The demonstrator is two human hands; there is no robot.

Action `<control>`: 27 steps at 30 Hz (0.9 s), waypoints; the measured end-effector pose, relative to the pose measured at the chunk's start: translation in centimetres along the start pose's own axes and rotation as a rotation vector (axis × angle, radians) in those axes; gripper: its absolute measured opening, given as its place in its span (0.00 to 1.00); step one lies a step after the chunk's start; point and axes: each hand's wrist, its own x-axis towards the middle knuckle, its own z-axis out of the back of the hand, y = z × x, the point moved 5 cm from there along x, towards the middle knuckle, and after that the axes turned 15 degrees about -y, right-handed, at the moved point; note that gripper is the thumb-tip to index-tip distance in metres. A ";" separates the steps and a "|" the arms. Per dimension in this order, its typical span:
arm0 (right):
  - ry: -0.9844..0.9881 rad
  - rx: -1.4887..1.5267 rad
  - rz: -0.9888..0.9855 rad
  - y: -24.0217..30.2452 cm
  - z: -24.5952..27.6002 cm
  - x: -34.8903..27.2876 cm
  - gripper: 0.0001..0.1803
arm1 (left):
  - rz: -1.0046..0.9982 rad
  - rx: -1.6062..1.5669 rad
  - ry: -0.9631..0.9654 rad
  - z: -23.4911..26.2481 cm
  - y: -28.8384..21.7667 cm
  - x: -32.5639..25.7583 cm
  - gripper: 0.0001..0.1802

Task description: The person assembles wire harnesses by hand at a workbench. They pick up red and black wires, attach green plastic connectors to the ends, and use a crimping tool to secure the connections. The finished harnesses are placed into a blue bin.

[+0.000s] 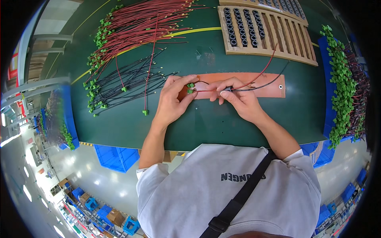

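Note:
My left hand [170, 101] pinches green connectors [190, 91] at the ends of a red wire [260, 73] and a black wire [274, 81]. My right hand [247, 104] is closed on a small black ring [229, 89], and both wires run out of it to the upper right. Part of the ring is hidden by the fingers. Both hands are above an orange-brown strip [272, 88] lying flat on the green table [186, 129]. Left of my left hand lies a loose red wire with a green connector [145, 112].
Red wires [143, 23] with green connectors are heaped at far left, with black wires [127, 85] nearer. A slotted wooden tray [270, 50] holds rows of black rings at far right. A blue bin [328, 119] full of green-tipped wires stands at the right edge.

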 end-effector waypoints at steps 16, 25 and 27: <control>-0.073 -0.658 0.306 1.6 0.2 0.3 0.11 | -1.150 0.762 0.107 -3.3 -12.0 0.3 0.25; -0.072 -0.636 0.139 1.8 0.0 0.0 0.10 | -0.942 0.785 -0.059 3.9 -4.4 6.0 0.22; -0.085 -0.571 0.224 1.1 0.1 0.0 0.09 | -0.880 0.809 -0.103 5.6 -3.4 6.2 0.20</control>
